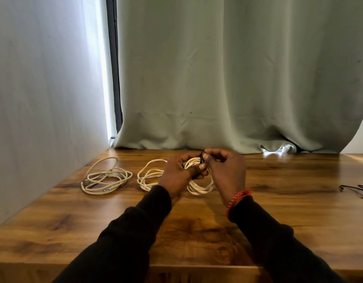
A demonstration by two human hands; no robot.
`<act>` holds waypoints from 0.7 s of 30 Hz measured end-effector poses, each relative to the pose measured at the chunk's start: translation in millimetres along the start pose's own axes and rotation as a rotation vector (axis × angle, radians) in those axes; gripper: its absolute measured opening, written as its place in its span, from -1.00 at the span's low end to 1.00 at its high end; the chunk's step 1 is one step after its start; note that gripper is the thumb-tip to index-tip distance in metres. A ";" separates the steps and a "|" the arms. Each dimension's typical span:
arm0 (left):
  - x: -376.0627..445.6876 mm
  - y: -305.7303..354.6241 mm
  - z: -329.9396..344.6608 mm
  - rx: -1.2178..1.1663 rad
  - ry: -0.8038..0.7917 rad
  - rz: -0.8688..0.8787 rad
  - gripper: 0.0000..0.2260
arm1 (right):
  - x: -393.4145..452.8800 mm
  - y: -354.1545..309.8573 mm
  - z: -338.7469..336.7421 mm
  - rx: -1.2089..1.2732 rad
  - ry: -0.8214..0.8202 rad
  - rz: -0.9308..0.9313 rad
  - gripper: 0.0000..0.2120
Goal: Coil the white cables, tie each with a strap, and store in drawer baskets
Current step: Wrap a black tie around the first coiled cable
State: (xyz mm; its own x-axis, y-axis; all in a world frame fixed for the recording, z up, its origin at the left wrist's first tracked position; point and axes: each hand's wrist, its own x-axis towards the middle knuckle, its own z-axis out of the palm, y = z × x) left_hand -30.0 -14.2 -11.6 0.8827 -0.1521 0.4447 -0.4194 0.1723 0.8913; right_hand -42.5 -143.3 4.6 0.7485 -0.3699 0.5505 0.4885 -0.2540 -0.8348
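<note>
Your left hand (179, 172) grips a coiled white cable (199, 180) at its upper side, fingers and thumb curled round the gathered loops; this looks intended to keep the turns bunched so they cannot spring apart. Your right hand (225, 170) pinches a dark strap (202, 155) between thumb and fingertip at the top of that coil, apparently drawing it round the bundle. Whether the strap is already fastened cannot be told; it is small and partly hidden by your fingers.

The held coil hangs just above the counter (278, 201), its lower loops close to or touching the surface; which, I cannot tell.

Two further cables lie on the counter to your left. The middle cable (150, 176) sits just beside your left hand, loosely looped and untied as far as can be seen. The far-left cable (106, 177) lies well apart, in loose, uneven loops with no strap visible. Both appear to await tying.

Dark spare straps (356, 189) lie at the right edge of the counter, within reach of your right hand.

Materials: the cables are off-white, round, and flexible with some springiness. The counter is glossy wood-grain, likely slippery. A pale green curtain (237, 78) hangs behind. No drawer or basket is in view.
</note>
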 end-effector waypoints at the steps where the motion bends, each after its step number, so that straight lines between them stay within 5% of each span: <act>1: 0.6 -0.3 -1.1 -0.006 0.006 0.000 -0.74 | -0.2 -0.1 0.2 -0.034 0.011 -0.012 -0.93; 15: 4.3 -0.4 -6.7 -0.048 0.029 -0.023 -0.73 | -0.2 6.0 -3.1 -0.176 -0.092 -0.151 -0.81; 21: 3.6 -0.3 -9.2 -0.047 0.027 -0.036 -0.77 | -3.5 5.8 -5.9 -0.055 -0.212 -0.097 -0.74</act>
State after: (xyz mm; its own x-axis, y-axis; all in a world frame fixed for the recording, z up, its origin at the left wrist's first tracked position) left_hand -24.7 -5.9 -11.1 0.9029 -0.1325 0.4090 -0.3772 0.2124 0.9015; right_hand -45.0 -148.7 -2.1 0.7792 -0.1469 0.6093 0.5422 -0.3297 -0.7729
